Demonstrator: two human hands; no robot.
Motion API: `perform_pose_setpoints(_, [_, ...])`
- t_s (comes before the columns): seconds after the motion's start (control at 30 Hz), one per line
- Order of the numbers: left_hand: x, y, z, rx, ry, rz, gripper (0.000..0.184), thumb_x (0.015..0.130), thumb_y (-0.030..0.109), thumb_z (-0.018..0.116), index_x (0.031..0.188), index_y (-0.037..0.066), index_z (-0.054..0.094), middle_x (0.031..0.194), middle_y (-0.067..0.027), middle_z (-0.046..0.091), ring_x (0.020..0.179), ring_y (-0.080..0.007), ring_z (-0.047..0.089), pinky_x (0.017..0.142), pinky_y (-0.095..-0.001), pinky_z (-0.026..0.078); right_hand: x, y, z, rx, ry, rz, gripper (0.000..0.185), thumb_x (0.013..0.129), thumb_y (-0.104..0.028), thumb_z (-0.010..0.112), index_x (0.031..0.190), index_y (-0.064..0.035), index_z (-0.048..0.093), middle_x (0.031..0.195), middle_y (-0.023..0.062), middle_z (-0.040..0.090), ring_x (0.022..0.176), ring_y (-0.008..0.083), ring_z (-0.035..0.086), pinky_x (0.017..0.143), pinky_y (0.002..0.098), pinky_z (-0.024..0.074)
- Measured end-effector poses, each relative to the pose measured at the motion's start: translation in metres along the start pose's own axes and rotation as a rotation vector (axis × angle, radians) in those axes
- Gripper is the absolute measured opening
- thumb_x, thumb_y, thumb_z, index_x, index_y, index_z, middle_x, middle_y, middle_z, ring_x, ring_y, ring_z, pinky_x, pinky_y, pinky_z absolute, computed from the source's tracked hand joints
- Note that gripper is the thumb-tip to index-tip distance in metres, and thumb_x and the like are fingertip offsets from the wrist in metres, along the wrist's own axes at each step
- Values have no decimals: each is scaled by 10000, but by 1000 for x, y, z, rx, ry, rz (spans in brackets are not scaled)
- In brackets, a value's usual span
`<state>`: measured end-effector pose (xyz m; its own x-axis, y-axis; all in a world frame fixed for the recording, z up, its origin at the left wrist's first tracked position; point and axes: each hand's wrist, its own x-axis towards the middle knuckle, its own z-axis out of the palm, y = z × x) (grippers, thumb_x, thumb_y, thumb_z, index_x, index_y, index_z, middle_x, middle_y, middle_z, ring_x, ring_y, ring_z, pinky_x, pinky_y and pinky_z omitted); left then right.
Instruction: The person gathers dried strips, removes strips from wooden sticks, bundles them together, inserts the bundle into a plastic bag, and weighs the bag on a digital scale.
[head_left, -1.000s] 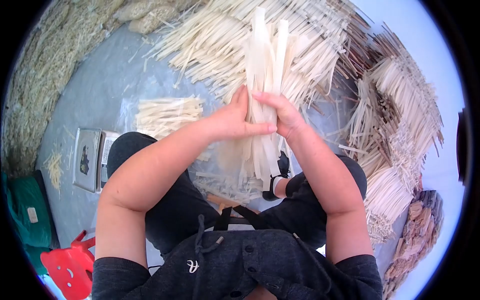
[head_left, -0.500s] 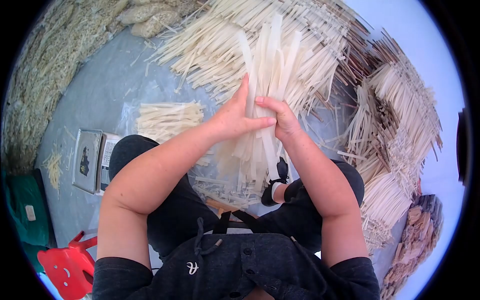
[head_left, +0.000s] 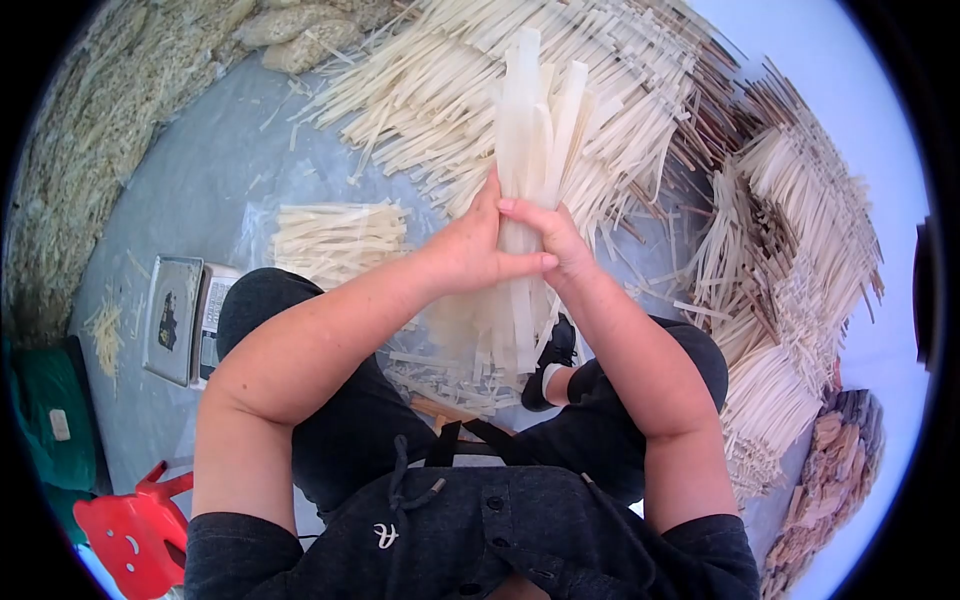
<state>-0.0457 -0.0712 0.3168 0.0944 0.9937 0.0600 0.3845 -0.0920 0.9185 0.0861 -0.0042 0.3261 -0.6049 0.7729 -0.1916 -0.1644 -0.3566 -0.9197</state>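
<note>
A bundle of pale, flat, translucent strips (head_left: 530, 130) stands up between my two hands, its lower ends hanging below them. My left hand (head_left: 482, 245) is wrapped round the bundle's left side, thumb stretched across the front. From the right, my right hand (head_left: 562, 238) closes on the same strips, its thumb pressed over them above the left thumb. The far-side fingers of both hands are hidden behind the bundle. More loose strips (head_left: 470, 335) lie beneath my hands on the floor.
A large heap of strips (head_left: 430, 110) lies ahead, another heap (head_left: 790, 230) to the right. On the left are a neat stack of strips (head_left: 340, 240), a scale (head_left: 178, 320) and a red stool (head_left: 130, 530). Piled material (head_left: 110, 120) lines the far left.
The strips' upper ends, fanned apart before, are now closer together in a tighter bundle. Both hands have shifted slightly downward, still on the strips.
</note>
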Motion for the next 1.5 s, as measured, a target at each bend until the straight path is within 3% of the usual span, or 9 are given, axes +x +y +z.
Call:
perform_pose_setpoints(0.33, [3,16,-42,27,-97,-91,1189,773,571,704,1479,-72,-4,1502,-298,204,1396,-344,270,1134,-366,247,0,-4,-7,92,-4,-5,502,752,-105,698,1216,12,547,1095,122,629,985,227,618,850,349,512])
perform_pose_setpoints(0.63, [-19,28,-171,45,115,-189,634,869,529,604,1356,132,521,1282,-77,583,1159,-185,539,986,-343,418,19,-1,-12,-88,-6,33,462,707,-107,740,1116,50,592,984,128,664,880,221,635,807,357,519])
perform_pose_setpoints(0.93, [-59,-239,-170,-5,105,-699,285,883,327,616,989,70,678,912,-30,667,807,-122,609,693,-279,519,79,74,-2,-249,-1,246,652,680,-79,770,1251,34,477,1082,141,615,943,234,618,825,366,518])
perform_pose_setpoints(1.0, [-72,-286,-138,-77,98,-730,312,873,350,631,978,58,670,915,-59,668,824,-160,622,720,-312,523,93,100,-2,-278,-18,307,673,673,-79,775,1263,28,468,1103,142,608,967,234,611,841,362,511])
perform_pose_setpoints(1.17, [-85,-326,-84,540,234,-672,342,814,347,672,1006,67,631,928,-124,657,956,-321,628,829,-395,503,124,151,-2,-344,-58,401,734,659,-82,785,1297,17,437,1149,139,593,1025,238,590,896,353,486])
perform_pose_setpoints(1.3, [-96,-378,-76,500,270,-713,335,813,329,672,990,49,622,874,-109,647,953,-348,630,813,-418,504,141,176,1,-458,-63,433,773,661,-106,781,1329,-7,405,1149,132,597,1041,231,583,910,339,472])
perform_pose_setpoints(1.4, [-104,-392,-94,259,243,-702,264,838,274,654,995,63,628,808,-45,627,862,-275,646,751,-386,513,152,201,3,-683,-115,331,816,645,-141,778,1351,-33,382,1134,150,610,1031,245,599,903,337,477])
perform_pose_setpoints(1.47, [-105,-365,-111,-775,499,-893,177,876,199,618,1013,89,639,781,16,607,730,-140,608,646,-287,494,155,214,13,-830,-163,243,841,637,-163,771,1365,-53,367,1123,168,619,1020,266,616,899,342,482])
perform_pose_setpoints(1.5, [-108,-359,-114,-773,504,-903,177,876,199,618,1013,89,639,781,16,607,730,-140,608,646,-287,494,155,215,24,-974,-206,264,871,631,-183,761,1385,-77,337,1115,189,621,1006,302,623,887,362,490])
